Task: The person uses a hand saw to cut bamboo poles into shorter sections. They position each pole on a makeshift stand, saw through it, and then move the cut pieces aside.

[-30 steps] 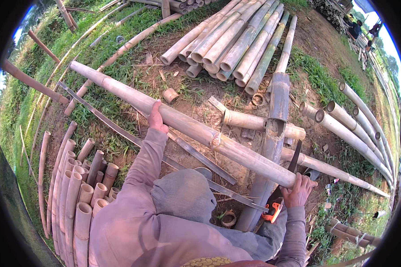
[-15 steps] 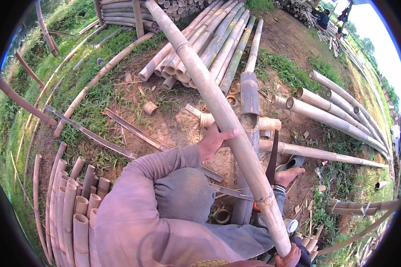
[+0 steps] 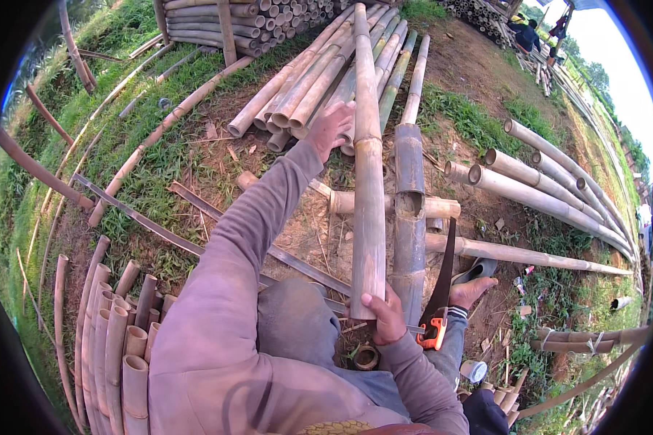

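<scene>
Many piled bamboo poles (image 3: 319, 71) lie around the far part of the held pole (image 3: 371, 188), which overlaps them in view; the held pole's long axis runs away from the right hand (image 3: 389, 317), the nearer one to its close end; a grey bamboo beam (image 3: 411, 254) lies just right of the held pole, a saw (image 3: 441, 283) farther right; the right grip is closed around the held pole's close end; the left hand (image 3: 332, 127) is beside the held pole's left side, grip loosely spread, grasping nothing, contact unclear.
</scene>
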Motion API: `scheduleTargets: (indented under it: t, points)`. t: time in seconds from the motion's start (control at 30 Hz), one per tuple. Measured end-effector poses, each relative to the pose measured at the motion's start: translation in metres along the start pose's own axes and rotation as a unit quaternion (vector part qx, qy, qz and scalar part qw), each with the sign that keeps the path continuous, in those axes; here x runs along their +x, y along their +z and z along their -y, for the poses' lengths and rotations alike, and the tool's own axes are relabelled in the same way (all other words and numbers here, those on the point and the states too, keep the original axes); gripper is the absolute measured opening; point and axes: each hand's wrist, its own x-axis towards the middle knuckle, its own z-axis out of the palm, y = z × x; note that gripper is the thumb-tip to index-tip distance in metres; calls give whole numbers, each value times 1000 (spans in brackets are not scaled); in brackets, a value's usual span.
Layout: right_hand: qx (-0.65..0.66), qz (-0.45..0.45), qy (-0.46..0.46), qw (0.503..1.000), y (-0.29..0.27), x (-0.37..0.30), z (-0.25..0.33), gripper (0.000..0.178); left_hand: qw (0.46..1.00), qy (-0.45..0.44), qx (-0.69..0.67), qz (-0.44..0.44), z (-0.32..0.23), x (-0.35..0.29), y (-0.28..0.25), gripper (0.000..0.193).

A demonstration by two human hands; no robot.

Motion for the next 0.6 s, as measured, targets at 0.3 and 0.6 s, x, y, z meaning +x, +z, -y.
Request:
scheduleTargets:
  t: [0.3,0.6]
  points:
    - [21,25,-99,995,117,201,55,56,975,215,-4,50,70,-165,-42,105]
    - [-374,-32,-267,887,46,175,-8,56,971,134,52,-188,41,-49,-79,72]
